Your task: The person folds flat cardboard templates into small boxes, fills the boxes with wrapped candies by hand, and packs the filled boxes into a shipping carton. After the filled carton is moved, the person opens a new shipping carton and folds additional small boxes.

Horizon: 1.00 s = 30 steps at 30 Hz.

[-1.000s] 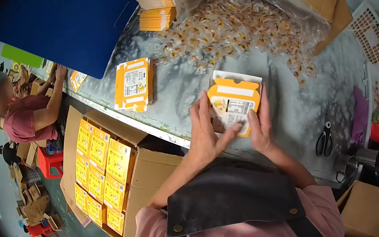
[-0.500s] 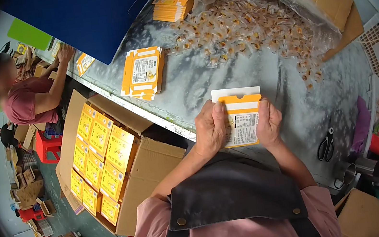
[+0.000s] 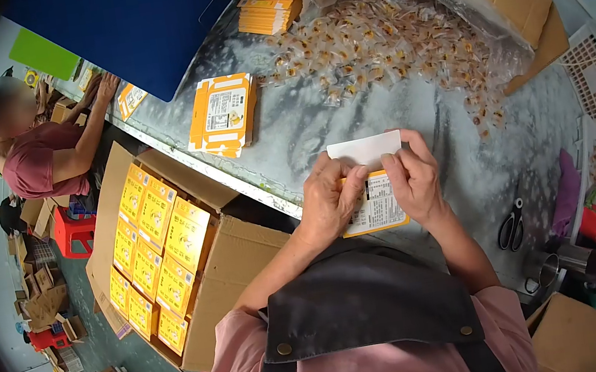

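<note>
Carton, oblong white flap, mottled tabletop

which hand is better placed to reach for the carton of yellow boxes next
Probably the left hand: it is nearer the carton, with the right hand farther off. Both hold the box, so the left would have to let go first.

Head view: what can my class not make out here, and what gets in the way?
All in the head view:
Fine print on the held box: too small, and partly covered by the left hand and right hand.
Inside of that box: hidden by its printed side.
Contents of the wrapped packets: too small.
Blue panel: cut off by the top edge.
</note>
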Each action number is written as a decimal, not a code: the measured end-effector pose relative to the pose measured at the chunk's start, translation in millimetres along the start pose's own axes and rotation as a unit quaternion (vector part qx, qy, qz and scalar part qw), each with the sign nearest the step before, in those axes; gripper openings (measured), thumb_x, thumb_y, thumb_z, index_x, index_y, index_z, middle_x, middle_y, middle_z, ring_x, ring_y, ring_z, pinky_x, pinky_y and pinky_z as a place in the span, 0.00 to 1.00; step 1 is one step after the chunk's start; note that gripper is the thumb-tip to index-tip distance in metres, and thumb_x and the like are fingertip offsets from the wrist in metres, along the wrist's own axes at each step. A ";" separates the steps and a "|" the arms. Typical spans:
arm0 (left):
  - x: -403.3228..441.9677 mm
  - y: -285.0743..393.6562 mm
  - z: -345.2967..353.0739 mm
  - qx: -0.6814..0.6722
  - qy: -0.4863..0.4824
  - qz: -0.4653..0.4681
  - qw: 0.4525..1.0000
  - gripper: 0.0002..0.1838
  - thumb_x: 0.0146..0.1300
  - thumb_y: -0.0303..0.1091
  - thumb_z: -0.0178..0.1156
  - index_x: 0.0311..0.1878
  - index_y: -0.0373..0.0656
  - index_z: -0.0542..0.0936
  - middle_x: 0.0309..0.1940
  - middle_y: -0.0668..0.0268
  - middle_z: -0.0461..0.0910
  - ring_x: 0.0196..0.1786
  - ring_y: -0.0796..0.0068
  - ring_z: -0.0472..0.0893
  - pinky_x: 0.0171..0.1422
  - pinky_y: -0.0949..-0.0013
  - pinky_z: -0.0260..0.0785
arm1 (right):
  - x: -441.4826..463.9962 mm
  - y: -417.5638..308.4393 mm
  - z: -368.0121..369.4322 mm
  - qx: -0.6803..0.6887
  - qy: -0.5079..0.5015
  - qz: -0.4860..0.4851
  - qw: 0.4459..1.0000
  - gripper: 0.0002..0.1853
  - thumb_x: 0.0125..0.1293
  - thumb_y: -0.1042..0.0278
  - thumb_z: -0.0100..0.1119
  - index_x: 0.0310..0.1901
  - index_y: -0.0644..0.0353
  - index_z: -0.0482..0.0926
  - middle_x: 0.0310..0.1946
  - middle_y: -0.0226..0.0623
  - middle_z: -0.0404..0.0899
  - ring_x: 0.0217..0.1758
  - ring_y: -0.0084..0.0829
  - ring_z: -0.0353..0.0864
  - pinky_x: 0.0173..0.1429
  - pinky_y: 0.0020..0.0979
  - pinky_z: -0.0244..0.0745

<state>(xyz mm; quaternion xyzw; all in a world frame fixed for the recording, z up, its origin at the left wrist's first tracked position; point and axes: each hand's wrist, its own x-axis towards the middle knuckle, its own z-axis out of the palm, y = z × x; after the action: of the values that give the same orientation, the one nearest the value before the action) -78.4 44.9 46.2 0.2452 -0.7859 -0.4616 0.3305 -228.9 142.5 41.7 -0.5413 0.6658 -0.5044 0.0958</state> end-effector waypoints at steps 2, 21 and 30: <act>-1.9 -8.9 1.9 -0.017 -0.001 -0.018 1.000 0.12 0.69 0.36 0.60 0.37 0.36 0.76 0.31 0.62 0.75 0.33 0.71 0.75 0.38 0.68 0.69 | 1.7 6.3 2.5 -0.015 0.011 -0.040 0.999 0.10 0.68 0.74 0.57 0.45 0.72 0.76 0.51 0.50 0.73 0.35 0.34 0.79 0.37 0.32 0.75; -6.5 -3.3 -57.4 0.178 -0.007 0.152 0.972 0.41 0.55 0.17 0.56 0.74 0.40 0.54 0.69 0.46 0.59 0.67 0.47 0.66 0.70 0.52 0.61 | -16.5 48.3 26.9 0.719 -0.188 0.455 0.490 0.25 0.73 0.49 0.46 0.58 0.61 0.74 0.42 0.47 0.80 0.35 0.37 0.81 0.33 0.36 0.82; -30.8 4.8 -99.7 0.288 -0.179 0.161 0.927 0.55 0.46 0.45 0.72 0.75 0.43 0.54 0.74 0.48 0.51 0.77 0.37 0.46 0.77 0.38 0.38 | -17.6 -0.2 79.7 0.543 -0.278 0.409 0.679 0.29 0.72 0.43 0.45 0.68 0.51 0.64 0.50 0.48 0.78 0.40 0.40 0.83 0.30 0.30 0.81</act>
<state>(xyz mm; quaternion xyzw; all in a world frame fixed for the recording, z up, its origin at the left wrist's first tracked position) 15.9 12.1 76.9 0.1138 -0.9598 -0.1927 0.1695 -168.1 111.6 -3.2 -0.1836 0.3728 -0.5148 0.7499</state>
